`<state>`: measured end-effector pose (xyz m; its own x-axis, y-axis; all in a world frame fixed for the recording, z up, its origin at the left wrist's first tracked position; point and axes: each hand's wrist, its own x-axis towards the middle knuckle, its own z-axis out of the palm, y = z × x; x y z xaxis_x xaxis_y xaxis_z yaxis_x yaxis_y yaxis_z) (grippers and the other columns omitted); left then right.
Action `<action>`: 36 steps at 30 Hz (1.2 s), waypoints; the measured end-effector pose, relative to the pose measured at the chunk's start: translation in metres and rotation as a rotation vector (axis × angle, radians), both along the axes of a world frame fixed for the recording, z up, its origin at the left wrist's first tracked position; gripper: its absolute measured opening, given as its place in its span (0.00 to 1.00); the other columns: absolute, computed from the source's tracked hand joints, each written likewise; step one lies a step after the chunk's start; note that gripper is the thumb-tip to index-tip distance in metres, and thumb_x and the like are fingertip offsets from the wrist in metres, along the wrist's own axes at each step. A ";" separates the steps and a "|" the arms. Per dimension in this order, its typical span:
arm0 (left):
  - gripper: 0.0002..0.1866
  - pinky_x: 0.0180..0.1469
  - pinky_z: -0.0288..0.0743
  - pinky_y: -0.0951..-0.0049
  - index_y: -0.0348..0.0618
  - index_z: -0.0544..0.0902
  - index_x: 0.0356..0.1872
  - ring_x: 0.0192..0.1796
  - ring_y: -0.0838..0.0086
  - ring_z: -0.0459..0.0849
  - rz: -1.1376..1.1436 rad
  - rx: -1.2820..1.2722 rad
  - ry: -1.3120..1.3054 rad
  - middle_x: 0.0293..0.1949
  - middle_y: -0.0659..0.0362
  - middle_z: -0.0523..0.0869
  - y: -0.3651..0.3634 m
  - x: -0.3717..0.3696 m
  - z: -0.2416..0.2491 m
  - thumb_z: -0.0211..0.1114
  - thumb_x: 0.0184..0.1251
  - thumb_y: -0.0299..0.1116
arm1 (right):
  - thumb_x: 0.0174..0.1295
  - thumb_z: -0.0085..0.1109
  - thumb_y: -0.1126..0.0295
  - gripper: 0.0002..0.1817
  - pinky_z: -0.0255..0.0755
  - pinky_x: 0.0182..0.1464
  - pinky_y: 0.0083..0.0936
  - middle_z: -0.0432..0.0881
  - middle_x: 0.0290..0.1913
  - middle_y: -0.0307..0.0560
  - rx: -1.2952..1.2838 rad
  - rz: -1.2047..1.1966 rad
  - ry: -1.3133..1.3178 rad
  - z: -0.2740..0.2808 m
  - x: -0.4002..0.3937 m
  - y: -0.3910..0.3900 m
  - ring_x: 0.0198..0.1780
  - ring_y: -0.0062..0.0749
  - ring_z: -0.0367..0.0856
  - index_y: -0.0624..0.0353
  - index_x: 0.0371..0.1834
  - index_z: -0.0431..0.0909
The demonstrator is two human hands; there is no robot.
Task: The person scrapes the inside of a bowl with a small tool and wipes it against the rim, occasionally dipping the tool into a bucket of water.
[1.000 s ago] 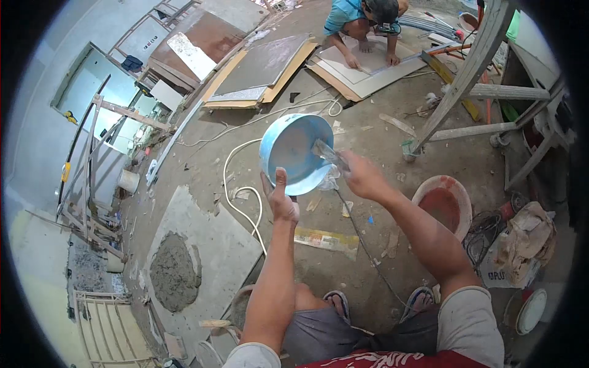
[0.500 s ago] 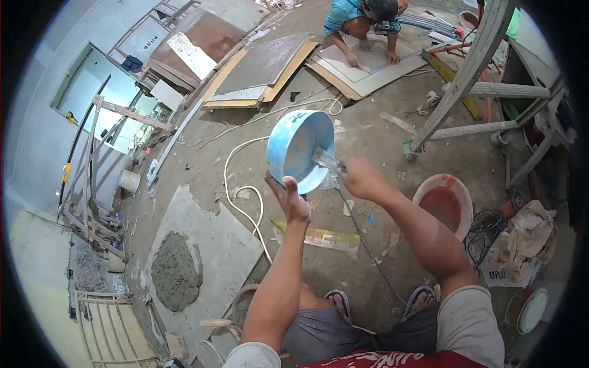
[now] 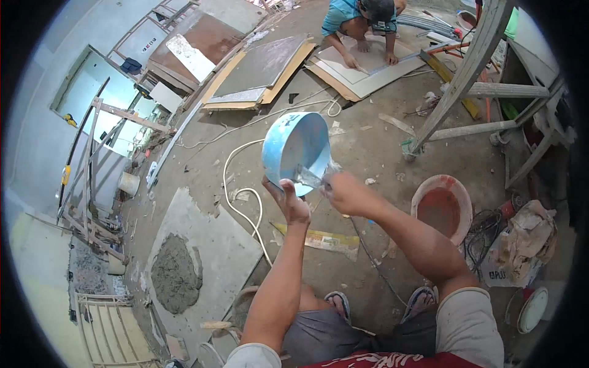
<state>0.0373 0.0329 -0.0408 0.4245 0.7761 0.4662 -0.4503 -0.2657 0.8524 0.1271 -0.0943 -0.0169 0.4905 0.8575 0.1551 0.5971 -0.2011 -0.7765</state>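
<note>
My left hand [image 3: 289,203] grips the lower rim of a round, shallow blue pan [image 3: 277,150], fingers under it and thumb on the near side. The pan is tilted so its pale, smeared inside faces right. In my right hand [image 3: 346,193] is a crumpled piece of clear plastic [image 3: 307,176], its front end inside the pan against the lower inner wall. Some of the plastic sticks out beyond my closed fingers. Both hands are raised above the floor in front of me.
A grey mortar heap [image 3: 176,273] lies on a flat board [image 3: 224,245] at left. To the right stand a basin [image 3: 466,208] and a wooden trestle [image 3: 457,92]. A white hose [image 3: 228,162] crosses the floor. Ahead, another person [image 3: 356,24] crouches over panels [image 3: 368,80].
The pan has shifted slightly left. My right hand has moved left and down, and the plastic now lies lower inside the pan.
</note>
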 end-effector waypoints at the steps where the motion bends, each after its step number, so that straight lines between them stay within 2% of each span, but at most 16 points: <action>1: 0.47 0.68 0.59 0.62 0.41 0.59 0.65 0.63 0.66 0.66 -0.012 -0.035 -0.012 0.59 0.54 0.66 0.000 -0.002 0.001 0.57 0.61 0.73 | 0.65 0.55 0.66 0.14 0.72 0.46 0.51 0.82 0.39 0.67 -0.039 -0.017 0.011 0.001 0.006 0.000 0.43 0.65 0.80 0.67 0.42 0.80; 3: 0.47 0.67 0.58 0.63 0.41 0.58 0.65 0.63 0.66 0.66 -0.022 -0.073 -0.028 0.58 0.54 0.66 -0.001 -0.003 0.001 0.57 0.61 0.73 | 0.64 0.55 0.67 0.13 0.72 0.47 0.52 0.82 0.40 0.68 -0.082 -0.031 0.018 0.004 0.015 -0.003 0.44 0.66 0.80 0.67 0.43 0.80; 5: 0.48 0.67 0.58 0.62 0.41 0.58 0.66 0.63 0.66 0.66 0.004 0.013 0.040 0.58 0.53 0.66 -0.001 -0.004 0.000 0.57 0.61 0.73 | 0.59 0.51 0.70 0.12 0.73 0.49 0.52 0.83 0.40 0.68 -0.102 -0.198 0.047 0.009 0.018 -0.005 0.46 0.63 0.81 0.68 0.39 0.80; 8: 0.47 0.67 0.58 0.62 0.42 0.58 0.66 0.63 0.65 0.66 0.018 0.057 0.081 0.58 0.54 0.66 0.001 -0.002 -0.005 0.56 0.61 0.73 | 0.60 0.51 0.70 0.12 0.73 0.48 0.52 0.83 0.40 0.68 -0.102 -0.088 -0.015 0.005 0.002 -0.001 0.46 0.63 0.81 0.68 0.39 0.80; 12: 0.48 0.67 0.58 0.63 0.42 0.58 0.65 0.63 0.65 0.66 -0.017 -0.028 0.027 0.58 0.54 0.66 -0.002 -0.003 0.003 0.55 0.61 0.74 | 0.60 0.50 0.71 0.12 0.74 0.49 0.52 0.83 0.40 0.68 -0.132 -0.094 0.062 0.014 0.009 -0.004 0.46 0.63 0.82 0.67 0.39 0.80; 14: 0.48 0.67 0.58 0.63 0.42 0.58 0.65 0.63 0.65 0.66 -0.019 -0.016 0.043 0.58 0.54 0.66 -0.004 -0.003 0.004 0.55 0.60 0.74 | 0.62 0.53 0.69 0.12 0.72 0.46 0.52 0.82 0.38 0.69 -0.109 -0.189 0.053 0.012 0.023 -0.008 0.44 0.66 0.80 0.66 0.43 0.80; 17: 0.48 0.67 0.58 0.63 0.42 0.58 0.65 0.63 0.66 0.66 -0.015 0.011 0.061 0.59 0.54 0.66 -0.001 -0.003 0.000 0.55 0.60 0.75 | 0.63 0.52 0.69 0.12 0.72 0.45 0.52 0.82 0.38 0.69 -0.212 -0.126 -0.001 0.027 0.003 -0.011 0.43 0.65 0.81 0.65 0.41 0.80; 21: 0.49 0.67 0.58 0.64 0.41 0.59 0.65 0.63 0.66 0.65 -0.020 -0.036 0.031 0.58 0.53 0.66 -0.003 -0.002 0.007 0.55 0.59 0.75 | 0.63 0.52 0.69 0.12 0.73 0.45 0.52 0.82 0.38 0.67 -0.113 -0.092 -0.002 0.016 0.005 -0.009 0.44 0.65 0.81 0.65 0.41 0.80; 23: 0.49 0.67 0.58 0.64 0.41 0.59 0.65 0.62 0.66 0.66 -0.002 0.013 0.059 0.58 0.54 0.66 -0.003 -0.004 0.007 0.55 0.60 0.75 | 0.63 0.52 0.70 0.12 0.73 0.46 0.53 0.83 0.38 0.67 -0.102 -0.209 -0.057 0.020 0.019 -0.013 0.43 0.65 0.81 0.65 0.44 0.80; 27: 0.47 0.67 0.57 0.64 0.41 0.59 0.65 0.62 0.66 0.66 0.036 0.118 0.104 0.57 0.54 0.66 0.000 -0.002 -0.001 0.55 0.61 0.74 | 0.63 0.52 0.69 0.12 0.73 0.46 0.53 0.83 0.38 0.66 -0.227 -0.225 -0.016 0.028 0.001 -0.011 0.43 0.65 0.81 0.65 0.43 0.81; 30: 0.47 0.67 0.57 0.63 0.41 0.59 0.64 0.62 0.66 0.65 0.014 0.004 0.055 0.58 0.54 0.66 0.001 -0.002 0.002 0.55 0.62 0.73 | 0.62 0.49 0.71 0.11 0.75 0.44 0.54 0.83 0.37 0.67 -0.160 -0.077 -0.116 0.018 -0.001 -0.007 0.43 0.63 0.83 0.65 0.40 0.79; 32: 0.47 0.67 0.57 0.63 0.41 0.59 0.64 0.62 0.66 0.65 0.007 0.011 0.052 0.58 0.54 0.66 -0.002 -0.004 0.006 0.55 0.61 0.73 | 0.62 0.50 0.72 0.11 0.75 0.44 0.54 0.83 0.36 0.68 -0.200 -0.201 -0.056 0.024 0.010 -0.010 0.43 0.63 0.83 0.66 0.39 0.79; 36: 0.48 0.67 0.58 0.64 0.42 0.57 0.66 0.63 0.66 0.66 0.020 0.116 0.116 0.59 0.54 0.66 0.003 -0.005 0.002 0.56 0.61 0.74 | 0.64 0.51 0.68 0.13 0.74 0.47 0.52 0.83 0.39 0.66 -0.208 -0.191 -0.061 0.023 0.008 -0.010 0.44 0.63 0.82 0.63 0.43 0.81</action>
